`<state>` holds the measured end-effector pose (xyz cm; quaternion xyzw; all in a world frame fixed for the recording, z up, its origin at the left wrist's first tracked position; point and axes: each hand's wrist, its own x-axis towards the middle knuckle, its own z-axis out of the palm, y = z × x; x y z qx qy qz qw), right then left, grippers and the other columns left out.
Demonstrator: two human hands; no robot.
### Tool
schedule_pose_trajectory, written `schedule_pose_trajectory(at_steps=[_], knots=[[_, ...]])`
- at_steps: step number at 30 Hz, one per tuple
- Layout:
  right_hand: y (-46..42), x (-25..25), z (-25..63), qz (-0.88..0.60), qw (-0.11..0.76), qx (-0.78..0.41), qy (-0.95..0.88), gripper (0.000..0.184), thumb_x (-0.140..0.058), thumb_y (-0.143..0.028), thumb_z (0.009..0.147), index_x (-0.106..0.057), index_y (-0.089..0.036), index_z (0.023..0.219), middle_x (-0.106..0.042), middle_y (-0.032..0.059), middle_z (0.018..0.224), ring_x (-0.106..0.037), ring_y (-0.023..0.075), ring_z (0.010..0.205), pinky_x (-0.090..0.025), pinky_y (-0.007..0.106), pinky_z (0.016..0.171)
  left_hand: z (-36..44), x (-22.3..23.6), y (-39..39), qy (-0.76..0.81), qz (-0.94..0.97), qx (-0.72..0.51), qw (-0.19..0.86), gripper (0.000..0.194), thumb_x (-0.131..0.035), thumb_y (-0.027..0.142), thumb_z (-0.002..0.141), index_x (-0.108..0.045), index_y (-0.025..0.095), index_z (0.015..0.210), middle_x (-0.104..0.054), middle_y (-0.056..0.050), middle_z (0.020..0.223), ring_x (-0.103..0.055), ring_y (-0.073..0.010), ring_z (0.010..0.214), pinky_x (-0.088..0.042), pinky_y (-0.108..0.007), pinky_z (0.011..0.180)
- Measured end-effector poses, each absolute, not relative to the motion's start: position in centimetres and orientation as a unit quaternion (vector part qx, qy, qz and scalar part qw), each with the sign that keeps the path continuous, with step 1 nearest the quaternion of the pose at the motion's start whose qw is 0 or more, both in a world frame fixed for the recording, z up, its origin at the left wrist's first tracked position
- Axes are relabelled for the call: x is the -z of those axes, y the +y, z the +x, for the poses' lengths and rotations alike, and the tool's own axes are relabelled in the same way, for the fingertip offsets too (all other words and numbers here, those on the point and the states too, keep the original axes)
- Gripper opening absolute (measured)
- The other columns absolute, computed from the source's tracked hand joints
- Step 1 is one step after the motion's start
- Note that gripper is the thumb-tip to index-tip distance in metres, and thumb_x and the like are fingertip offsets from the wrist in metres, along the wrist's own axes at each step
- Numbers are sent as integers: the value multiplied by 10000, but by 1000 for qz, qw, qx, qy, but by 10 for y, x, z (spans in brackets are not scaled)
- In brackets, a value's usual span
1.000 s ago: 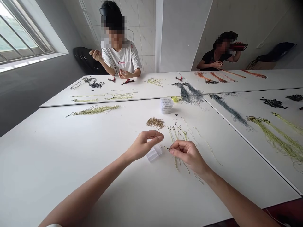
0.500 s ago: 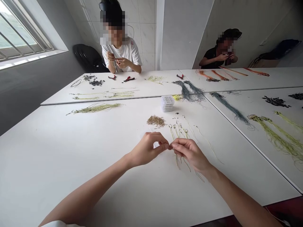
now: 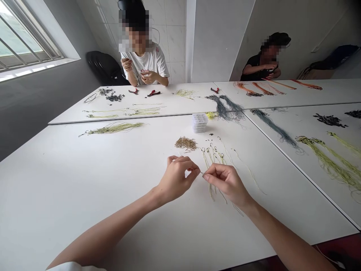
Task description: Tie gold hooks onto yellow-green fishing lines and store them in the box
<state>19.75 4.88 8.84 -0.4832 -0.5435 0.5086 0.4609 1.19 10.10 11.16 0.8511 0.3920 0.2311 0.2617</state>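
Note:
My left hand and my right hand meet above the white table, their fingertips pinching a small thin metal hook. Its exact shape is too small to make out. Just beyond and below my right hand lie several hooks tied to yellow-green thread, with their threads running under that hand. Farther up sits a loose pile of small gold-coloured hooks. A stack of clear plastic boxes stands beyond the pile.
Bundles of green, grey and orange thread and black bits lie on adjoining white tables. Red-handled pliers lie near a seated person opposite. Another seated person works at the far right. A window is at upper left.
My hands have come together on the hook and drawn slightly apart again. The small clear box beside my left hand no longer shows. The far-right person has lowered a red cup.

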Motion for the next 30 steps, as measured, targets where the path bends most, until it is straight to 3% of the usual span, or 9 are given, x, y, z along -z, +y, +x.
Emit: schedule_pose_trajectory(at_steps=[4,7,14,18,24,30], knots=[[40,-83,185,-512,457,-422,-593,200,-595,-341,861,-661,-217,719,-463,3,597,-397,151,576,-332,305,550,14,-105,100,415,820,-277,281,200,-531,285,898,-663,201,775,-672,-11,814,-588,-152,738,-369,-420,907],[37,-79,178,-515,464,-378,-614,183,-590,-337,865,-695,-233,756,-494,13,616,-430,170,608,-359,316,574,13,-105,100,420,778,-300,359,248,-522,338,901,-643,186,748,-668,-32,821,-598,-163,750,-457,-335,753],[54,-78,195,-490,466,-542,-499,219,-688,-387,785,-682,-212,654,-413,-21,554,-326,125,546,-277,297,533,8,-114,98,386,729,-258,504,268,-530,413,905,-617,181,804,-668,-24,817,-609,-162,758,-483,-290,673],[62,-84,212,-451,503,-589,-442,145,-716,-299,740,-672,-197,647,-457,-14,588,-373,129,609,-323,298,594,11,-116,97,396,751,-226,477,245,-539,395,897,-615,187,792,-648,-9,781,-586,-152,710,-451,-284,628],[56,-85,206,-439,501,-604,-437,235,-740,-318,743,-594,-194,608,-395,-35,574,-322,116,580,-270,286,559,14,-111,94,411,806,-283,318,191,-534,273,898,-641,199,759,-666,0,808,-580,-154,762,-344,-416,923],[56,-79,199,-469,477,-606,-430,208,-735,-396,773,-685,-194,763,-456,-18,639,-327,111,594,-262,284,561,12,-109,95,434,764,-321,354,208,-530,299,909,-629,187,764,-656,-11,821,-584,-157,788,-401,-355,834]])
